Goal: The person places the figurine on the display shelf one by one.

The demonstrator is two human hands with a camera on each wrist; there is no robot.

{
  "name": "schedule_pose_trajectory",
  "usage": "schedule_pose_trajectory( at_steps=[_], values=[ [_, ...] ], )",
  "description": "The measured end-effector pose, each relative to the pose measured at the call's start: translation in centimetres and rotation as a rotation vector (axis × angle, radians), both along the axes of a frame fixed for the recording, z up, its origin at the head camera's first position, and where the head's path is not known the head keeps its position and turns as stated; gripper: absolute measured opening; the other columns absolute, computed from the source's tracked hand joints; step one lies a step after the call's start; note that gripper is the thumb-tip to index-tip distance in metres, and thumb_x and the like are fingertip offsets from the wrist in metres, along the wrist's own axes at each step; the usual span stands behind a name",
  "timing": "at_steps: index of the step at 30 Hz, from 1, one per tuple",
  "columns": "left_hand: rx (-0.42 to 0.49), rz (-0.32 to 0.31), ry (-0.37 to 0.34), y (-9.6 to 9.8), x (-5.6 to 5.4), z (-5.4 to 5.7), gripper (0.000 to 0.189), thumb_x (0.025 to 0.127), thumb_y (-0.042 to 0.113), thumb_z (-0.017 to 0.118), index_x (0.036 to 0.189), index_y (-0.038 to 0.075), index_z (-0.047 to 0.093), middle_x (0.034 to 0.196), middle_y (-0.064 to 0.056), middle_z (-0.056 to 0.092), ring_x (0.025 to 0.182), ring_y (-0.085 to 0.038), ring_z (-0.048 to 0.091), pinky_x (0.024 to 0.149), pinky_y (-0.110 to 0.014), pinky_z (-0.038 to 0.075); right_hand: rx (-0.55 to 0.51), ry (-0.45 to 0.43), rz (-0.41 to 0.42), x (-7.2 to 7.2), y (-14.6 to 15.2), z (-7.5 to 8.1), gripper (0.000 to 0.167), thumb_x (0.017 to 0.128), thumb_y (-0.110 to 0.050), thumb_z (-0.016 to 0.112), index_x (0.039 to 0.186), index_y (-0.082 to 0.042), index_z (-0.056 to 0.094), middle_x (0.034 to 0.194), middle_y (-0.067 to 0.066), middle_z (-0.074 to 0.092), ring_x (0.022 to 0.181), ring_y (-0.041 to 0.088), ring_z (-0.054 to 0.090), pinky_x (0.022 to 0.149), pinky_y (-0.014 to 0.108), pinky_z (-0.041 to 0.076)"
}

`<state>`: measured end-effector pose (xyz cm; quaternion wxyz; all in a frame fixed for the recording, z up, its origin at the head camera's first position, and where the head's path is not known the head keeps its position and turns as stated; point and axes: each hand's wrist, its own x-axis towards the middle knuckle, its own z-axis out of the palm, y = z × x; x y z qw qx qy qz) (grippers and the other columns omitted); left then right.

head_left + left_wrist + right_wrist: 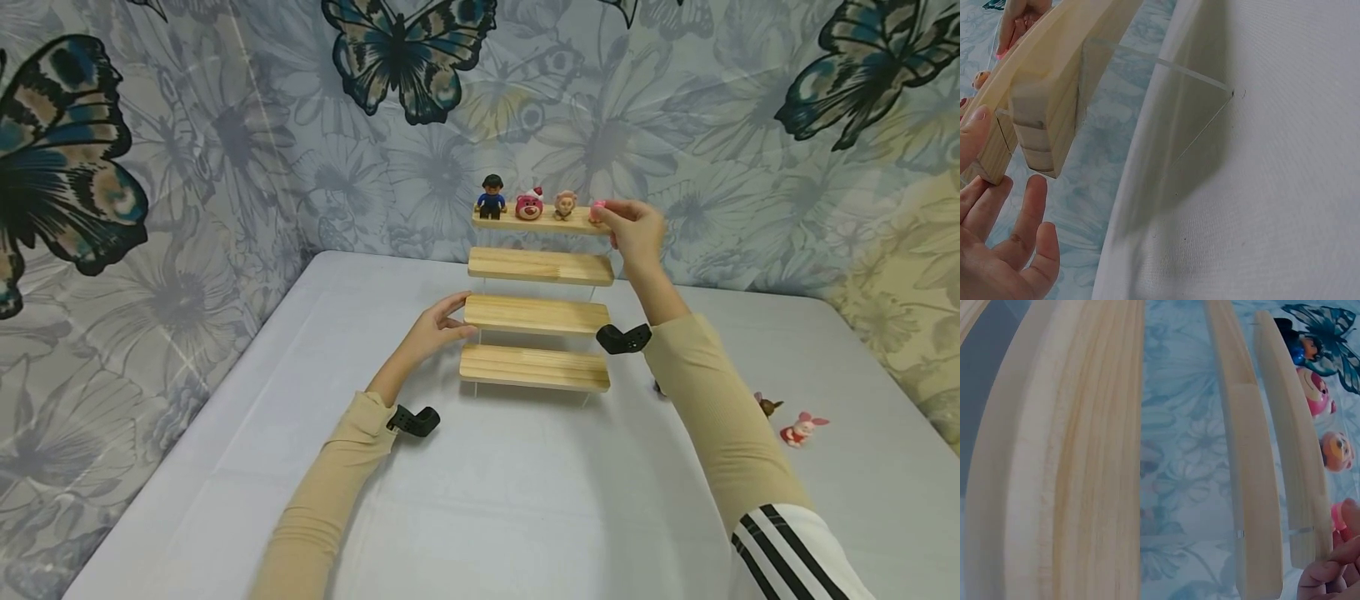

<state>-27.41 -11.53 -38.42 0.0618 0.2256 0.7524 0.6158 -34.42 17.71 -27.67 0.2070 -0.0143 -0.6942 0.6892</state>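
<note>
A tiered display stand with several light wooden shelves (537, 313) stands on the table. My right hand (637, 237) pinches a small pink figurine (597, 210) at the right end of the top shelf (536, 225). Left of it on that shelf stand a dark-haired toy figure in blue (491, 198), a pink bear figurine (529, 204) and a peach-coloured figurine (565, 205). My left hand (438, 325) holds the stand by the left end of a shelf. In the left wrist view, thumb and fingers (985, 209) lie on either side of the wooden end (997, 150).
Right of the stand, a pink-and-red piglet figurine (802, 428) and a brown figurine (767, 405) are on the white table (495, 483); my right sleeve partly covers the brown one. Another small dark item (658, 388) peeks out beside that forearm. Butterfly-patterned cloth (405, 167) hangs behind.
</note>
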Motion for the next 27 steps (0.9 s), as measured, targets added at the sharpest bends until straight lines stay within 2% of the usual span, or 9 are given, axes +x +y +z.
schedule_pose_trajectory(
  at_steps=[3,6,12,21,24,27],
  values=[
    [-0.004,0.004,-0.006,0.0,0.0,0.1,0.066,0.085,0.009,0.063,0.14,0.003,0.027,0.142,-0.016,0.025,0.099,-0.03,0.053,0.083,-0.039,0.043,0.026,-0.014,-0.001,-0.2,0.0,0.0,0.028,0.073,-0.016,0.075,0.095,0.0,0.066,0.071,-0.005,0.063,0.037,0.005,0.035,0.037,0.017,0.03],
    [-0.007,0.016,0.008,0.0,-0.7,-0.9,0.066,0.085,0.011,0.064,0.14,0.005,0.029,0.142,-0.013,0.027,0.097,-0.026,0.054,0.083,-0.036,0.044,0.039,-0.017,-0.005,-0.2,0.0,0.0,0.027,0.074,-0.017,0.075,0.095,-0.001,0.067,0.071,-0.006,0.063,0.037,0.005,0.037,0.037,0.017,0.031],
    [-0.005,0.018,0.007,0.0,-0.7,-1.1,0.066,0.085,0.011,0.064,0.14,0.006,0.029,0.142,-0.012,0.027,0.097,-0.025,0.054,0.084,-0.037,0.043,0.037,-0.012,0.014,0.0,0.1,0.0,0.025,0.074,-0.015,0.075,0.092,-0.001,0.066,0.069,-0.006,0.063,0.038,0.006,0.039,0.037,0.016,0.032],
    [-0.015,0.007,0.006,0.2,-0.5,-1.4,0.066,0.085,0.012,0.063,0.14,0.005,0.028,0.142,-0.015,0.026,0.099,-0.028,0.053,0.084,-0.036,0.043,-0.006,-0.054,0.092,1.4,0.1,0.5,0.019,0.076,-0.008,0.072,0.092,0.0,0.065,0.068,-0.004,0.064,0.036,0.007,0.038,0.036,0.017,0.033],
    [-0.021,0.024,0.006,0.3,-0.4,-1.1,0.065,0.085,0.012,0.064,0.14,0.006,0.029,0.142,-0.015,0.027,0.098,-0.028,0.053,0.083,-0.035,0.044,-0.024,-0.062,0.094,0.8,0.4,0.2,0.025,0.074,-0.013,0.075,0.094,0.0,0.066,0.074,0.0,0.065,0.039,0.007,0.039,0.038,0.018,0.034],
    [-0.022,0.039,0.004,0.3,-0.4,-0.7,0.065,0.084,0.012,0.064,0.139,0.006,0.031,0.141,-0.014,0.028,0.097,-0.029,0.054,0.081,-0.034,0.046,0.001,-0.052,0.102,-0.8,1.3,-0.7,0.034,0.07,-0.022,0.078,0.096,-0.003,0.067,0.083,0.004,0.066,0.043,0.008,0.042,0.04,0.02,0.036]
  ],
)
